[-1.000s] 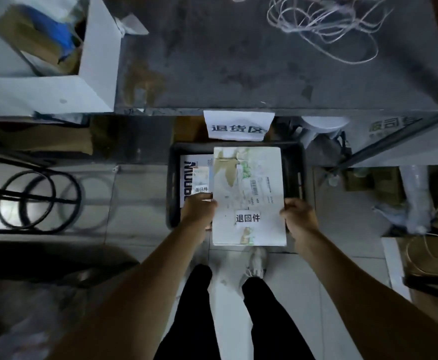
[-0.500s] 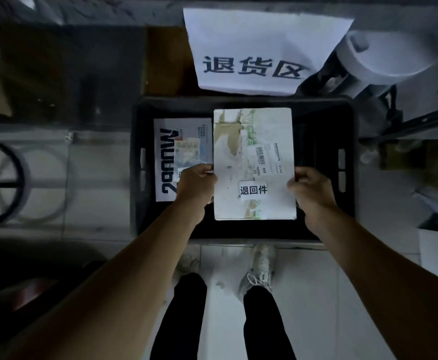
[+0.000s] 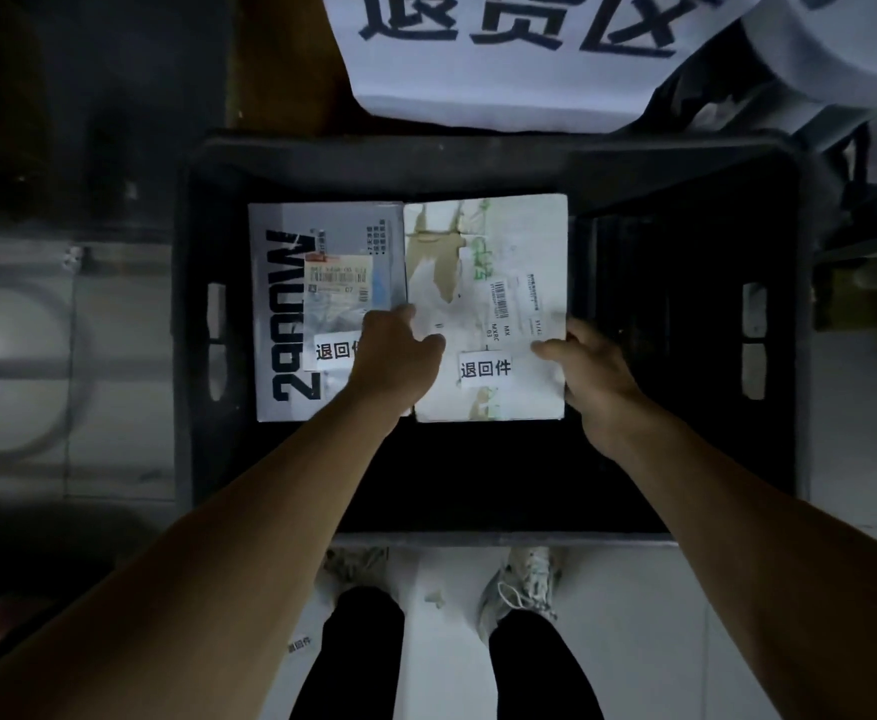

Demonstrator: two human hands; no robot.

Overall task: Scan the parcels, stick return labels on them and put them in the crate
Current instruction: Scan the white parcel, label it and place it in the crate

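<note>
Parcels were what I was handling, and the white parcel (image 3: 483,304) sat low inside the black crate (image 3: 685,163), touching the right edge of the grey parcel (image 3: 290,314) that already lay flat toward the crate's left wall. My left hand (image 3: 394,356) pinched the white parcel's left edge, thumb on top and fingers tucked below, right where it met the grey one. My right hand (image 3: 592,371) gripped the right edge the same way, thumb laid across the top face. I judged I held it by both sides to keep it level and slide it snug beside its neighbour, leaving the crate's right half for more. Its return label (image 3: 484,368) faced up near the crate's front side, and the grey parcel's label (image 3: 337,350) faced up too, partly hidden by my left hand. Whether the white parcel had fully come to rest on the crate floor I could not tell. A paper sign (image 3: 504,54) hung just behind the crate's back rim. My shoes (image 3: 524,579) stood on the floor just in front of the crate. To my mind, releasing both edges was all that remained for this parcel.
</note>
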